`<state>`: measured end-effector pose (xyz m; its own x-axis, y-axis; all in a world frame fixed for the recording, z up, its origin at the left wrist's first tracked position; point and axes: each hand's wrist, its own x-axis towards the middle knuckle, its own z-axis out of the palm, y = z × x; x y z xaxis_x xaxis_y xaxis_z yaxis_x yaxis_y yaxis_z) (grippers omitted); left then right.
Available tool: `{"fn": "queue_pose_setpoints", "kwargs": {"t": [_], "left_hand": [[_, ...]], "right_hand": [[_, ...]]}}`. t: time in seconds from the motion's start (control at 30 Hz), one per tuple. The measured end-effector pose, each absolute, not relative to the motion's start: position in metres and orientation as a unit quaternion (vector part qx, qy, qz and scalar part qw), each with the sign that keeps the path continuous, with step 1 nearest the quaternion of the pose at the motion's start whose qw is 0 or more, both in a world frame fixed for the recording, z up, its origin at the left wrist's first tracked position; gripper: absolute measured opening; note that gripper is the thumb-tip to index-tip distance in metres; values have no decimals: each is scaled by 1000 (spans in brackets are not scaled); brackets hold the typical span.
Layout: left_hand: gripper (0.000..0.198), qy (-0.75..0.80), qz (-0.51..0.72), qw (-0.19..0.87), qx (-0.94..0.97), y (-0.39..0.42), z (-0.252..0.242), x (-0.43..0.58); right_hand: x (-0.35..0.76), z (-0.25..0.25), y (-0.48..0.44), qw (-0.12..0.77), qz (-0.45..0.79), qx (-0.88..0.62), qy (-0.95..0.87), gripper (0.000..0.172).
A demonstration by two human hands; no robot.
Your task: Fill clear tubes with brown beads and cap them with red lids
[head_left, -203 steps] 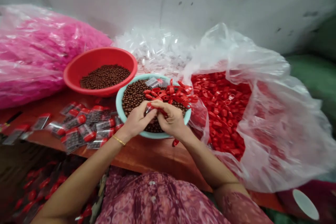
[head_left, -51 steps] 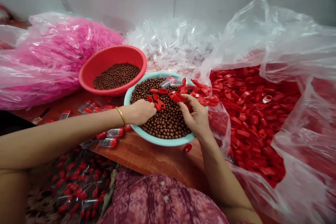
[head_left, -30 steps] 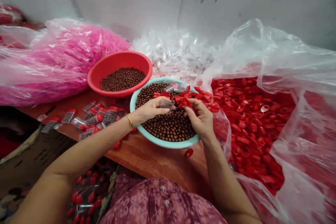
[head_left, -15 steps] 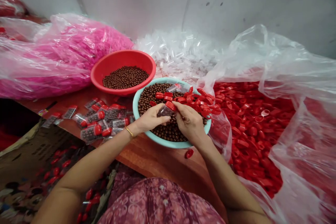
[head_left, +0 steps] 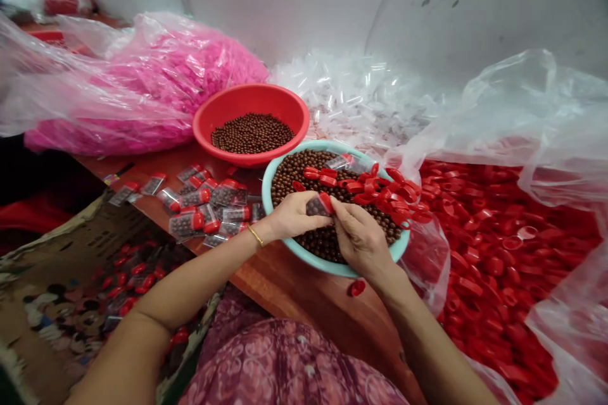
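My left hand (head_left: 292, 216) and my right hand (head_left: 358, 240) meet over a teal bowl (head_left: 304, 252) of small brown balls. Between them they pinch a small clear tube (head_left: 317, 205) filled with brown balls; its red cap is at my right fingertips. Both hands are closed on it. Loose red caps (head_left: 370, 186) lie on the balls at the bowl's far right side. A gold bangle sits on my left wrist.
A red bowl (head_left: 247, 101) of brown balls stands behind. Filled capped tubes (head_left: 204, 209) lie left on the wooden table (head_left: 294, 297). A clear bag of red caps (head_left: 498, 234) fills the right, a pink bag (head_left: 142, 88) the left, clear tubes (head_left: 361, 101) behind. A cardboard box (head_left: 66, 278) of filled tubes sits below left.
Earlier my left hand dipped a tube into the balls while my right reached for a red cap. The hands came together and the red cap now sits on the filled tube. The view shifted left.
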<state>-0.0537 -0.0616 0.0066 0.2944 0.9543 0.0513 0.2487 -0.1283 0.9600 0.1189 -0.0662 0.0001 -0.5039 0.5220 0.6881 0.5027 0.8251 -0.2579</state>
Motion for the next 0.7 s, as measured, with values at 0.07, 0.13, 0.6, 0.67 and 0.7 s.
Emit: {"fn": "queue_pose_setpoints", "kwargs": {"t": [0.07, 0.13, 0.6, 0.67, 0.7], "left_hand": [[22, 471, 355, 462, 663, -63, 7, -55], [24, 466, 321, 461, 684, -65, 10, -55], [29, 391, 104, 353, 844, -66, 22, -36], [31, 383, 95, 329, 858, -66, 19, -37], [31, 383, 95, 320, 861, -66, 18, -37]], "right_hand": [[122, 5, -66, 401, 39, -274, -873, 51], [129, 12, -66, 397, 65, -245, -882, 47], [118, -5, -46, 392, 450, -358, -718, 60], [117, -5, -46, 337, 455, -345, -749, 58], [117, -4, -46, 321, 451, -342, -759, 57]]}}
